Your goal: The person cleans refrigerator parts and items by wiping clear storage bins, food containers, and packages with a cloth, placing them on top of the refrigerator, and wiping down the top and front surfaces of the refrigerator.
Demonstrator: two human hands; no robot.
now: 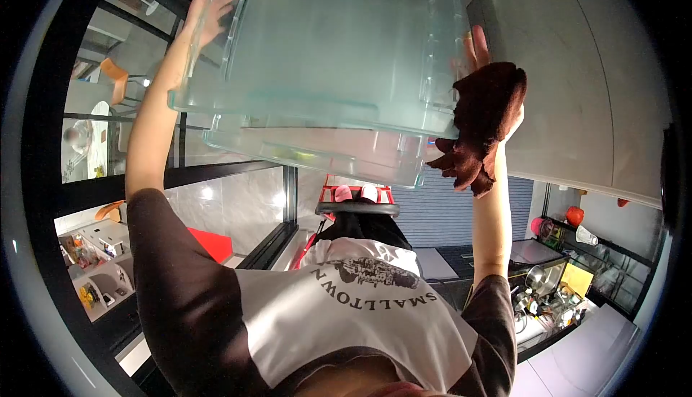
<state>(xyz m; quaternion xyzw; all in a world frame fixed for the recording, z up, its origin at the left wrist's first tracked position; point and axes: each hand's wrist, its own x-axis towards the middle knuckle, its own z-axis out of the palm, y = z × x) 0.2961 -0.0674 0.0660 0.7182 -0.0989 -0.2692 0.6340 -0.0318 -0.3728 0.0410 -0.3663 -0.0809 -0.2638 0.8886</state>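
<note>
A large see-through, pale green plastic bin point(324, 58) is raised in front of me, between my two hands. A second clear edge or panel point(310, 153) shows under it; I cannot tell whether it belongs to the same bin. My left hand point(209, 11) is at the bin's left side, fingers stretched along its edge and partly seen through the plastic. At the right side is my right hand point(478, 49), with its fingers pointing up by the bin's wall. A dark brown cloth point(486, 119) hangs from this hand and covers most of it.
My feet stand on a red step ladder point(357, 196) with a black rail. Pale cabinet doors point(562, 72) rise at the right. Below them are a cluttered counter with a pan point(535, 277) and a red item point(574, 215). Black-framed glass point(173, 119) stands at the left.
</note>
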